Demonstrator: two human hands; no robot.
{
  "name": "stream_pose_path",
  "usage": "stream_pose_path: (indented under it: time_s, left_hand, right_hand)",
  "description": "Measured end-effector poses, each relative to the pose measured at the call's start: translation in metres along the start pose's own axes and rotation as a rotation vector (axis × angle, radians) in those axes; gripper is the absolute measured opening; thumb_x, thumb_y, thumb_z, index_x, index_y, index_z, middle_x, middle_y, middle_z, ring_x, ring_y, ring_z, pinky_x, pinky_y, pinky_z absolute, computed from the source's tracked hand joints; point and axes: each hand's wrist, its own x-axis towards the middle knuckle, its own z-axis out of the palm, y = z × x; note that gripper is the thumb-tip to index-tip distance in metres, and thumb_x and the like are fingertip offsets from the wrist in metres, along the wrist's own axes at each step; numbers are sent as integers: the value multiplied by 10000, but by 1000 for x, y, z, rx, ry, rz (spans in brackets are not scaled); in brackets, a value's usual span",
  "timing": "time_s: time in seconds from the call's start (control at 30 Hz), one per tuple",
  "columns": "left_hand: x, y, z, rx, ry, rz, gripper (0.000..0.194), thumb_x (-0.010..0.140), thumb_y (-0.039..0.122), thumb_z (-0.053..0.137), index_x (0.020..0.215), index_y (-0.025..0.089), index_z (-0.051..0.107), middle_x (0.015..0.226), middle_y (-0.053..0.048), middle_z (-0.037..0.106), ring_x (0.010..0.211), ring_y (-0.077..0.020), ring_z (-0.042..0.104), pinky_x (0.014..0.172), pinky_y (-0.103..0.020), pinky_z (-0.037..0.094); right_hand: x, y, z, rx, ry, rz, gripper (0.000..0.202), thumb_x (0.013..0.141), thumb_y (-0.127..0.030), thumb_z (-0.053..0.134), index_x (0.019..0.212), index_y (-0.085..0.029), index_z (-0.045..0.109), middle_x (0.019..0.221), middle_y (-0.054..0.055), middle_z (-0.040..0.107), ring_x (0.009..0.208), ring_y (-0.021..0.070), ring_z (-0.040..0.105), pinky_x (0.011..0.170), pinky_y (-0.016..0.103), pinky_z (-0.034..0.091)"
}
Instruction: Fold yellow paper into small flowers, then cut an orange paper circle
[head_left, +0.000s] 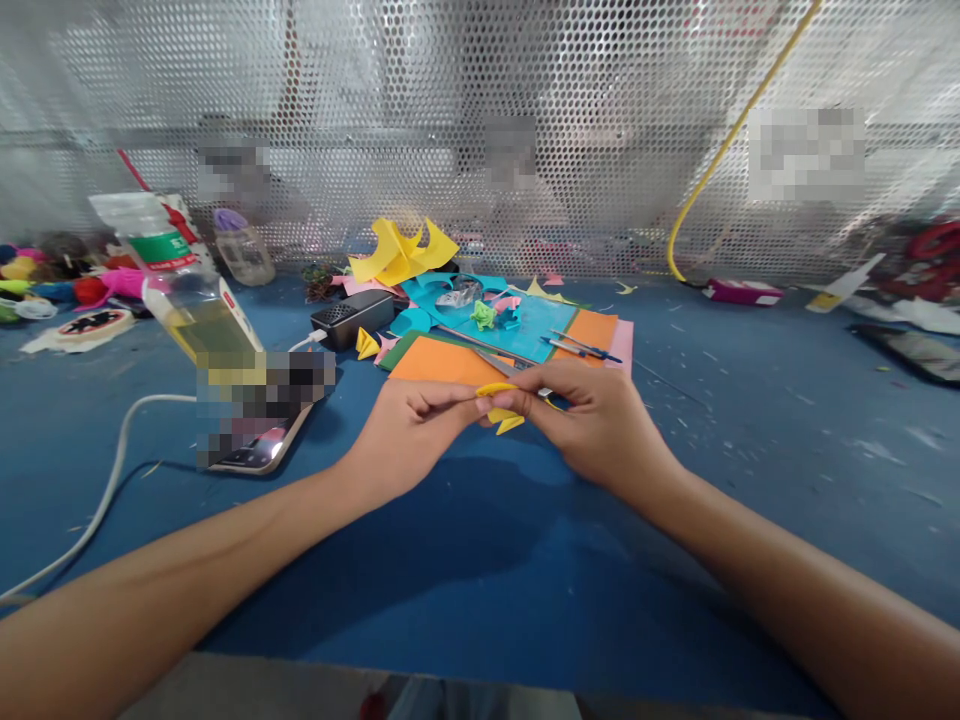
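Note:
My left hand (405, 430) and my right hand (592, 415) meet in front of me above the table. Between their thumbs and forefingers they pinch a small folded piece of yellow paper (508, 423). Fingertips cover part of it, so its full shape is hidden. Just beyond my hands lie sheets of orange paper (427, 362) and blue paper (536, 335). The blades of a pair of scissors (495, 362) show behind my right fingers. Two pens (585, 347) rest on the sheets to the right.
On the left stand a tilted-looking bottle (199, 310), a phone (266, 440) with a white cable (124, 430), and a black box (356, 318). Yellow paper scraps (405, 255) and small folded pieces (484, 315) lie at the back. A perforated metal screen (600, 120) rises behind the blue table (465, 580).

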Motion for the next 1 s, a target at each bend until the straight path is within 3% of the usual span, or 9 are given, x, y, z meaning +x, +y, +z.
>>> stream_pose_path:
  time_s: [0.13, 0.23, 0.37, 0.47, 0.57, 0.67, 0.73, 0.87, 1.0]
  left_hand:
    - [2, -3, -3, 82, 75, 4, 217, 757, 344, 610, 675, 166, 705, 633, -1, 669, 604, -142, 576, 527, -226, 441]
    - [7, -8, -9, 102, 116, 9, 226, 754, 367, 606, 709, 171, 709, 648, 14, 658, 611, -131, 560, 530, -221, 430]
    - [12, -15, -14, 94, 155, 12, 202, 741, 353, 613, 739, 175, 708, 706, 5, 677, 637, -139, 578, 585, -243, 455]
    - [14, -17, -15, 59, 144, 13, 176, 740, 324, 617, 766, 159, 671, 741, -17, 676, 672, -139, 596, 636, -254, 469]
    - [16, -18, -14, -37, 154, 11, 193, 734, 274, 633, 881, 164, 574, 711, -1, 650, 650, -122, 611, 626, -246, 484]
    - [16, -18, -14, -30, 143, 35, 137, 739, 255, 627, 811, 167, 551, 710, 9, 627, 608, -102, 604, 584, -226, 499]
    - [15, -20, -14, 70, 135, 58, 106, 749, 261, 615, 772, 158, 601, 774, -22, 654, 643, -114, 616, 607, -237, 516]
    - [12, -23, -11, 279, 105, 150, 168, 785, 271, 584, 894, 185, 679, 918, -52, 701, 758, -150, 650, 696, -269, 528]
    - [9, -23, -7, 385, 25, 395, 172, 814, 221, 554, 911, 171, 688, 876, -57, 715, 751, -148, 659, 660, -246, 534]
  right_hand:
    - [5, 8, -1, 75, -80, 75, 284, 846, -407, 500, 769, -189, 665, 735, 8, 674, 678, 146, 590, 598, 245, 423]
    - [11, 20, -7, 4, -114, 132, 423, 889, -480, 356, 811, -171, 635, 777, 39, 663, 710, 160, 590, 594, 259, 423]
    - [15, 34, -15, -177, -337, 274, 339, 761, -503, 564, 821, -177, 638, 728, 40, 662, 600, 153, 579, 520, 254, 406]
    - [12, 42, -16, -197, -475, 169, 337, 696, -367, 675, 975, -186, 628, 902, 58, 671, 703, 163, 595, 614, 269, 453]
    - [10, 45, -12, -210, -549, 36, 331, 750, -224, 615, 1081, -214, 609, 1014, 58, 637, 805, 168, 581, 714, 293, 456]
    - [11, 43, -10, -181, -522, -61, 190, 800, -158, 516, 911, -198, 665, 946, 54, 635, 835, 163, 573, 758, 299, 438]
    - [12, 38, -10, -116, -462, -48, 175, 823, -185, 486, 829, -187, 661, 868, 40, 647, 796, 152, 581, 729, 286, 437]
    - [12, 26, -12, 63, -334, 129, 161, 807, -234, 511, 884, -186, 644, 693, -1, 639, 653, 129, 581, 603, 246, 431]
    - [10, 19, -10, 192, -357, 167, 174, 783, -258, 538, 918, -181, 616, 660, -13, 635, 590, 114, 563, 542, 221, 413]
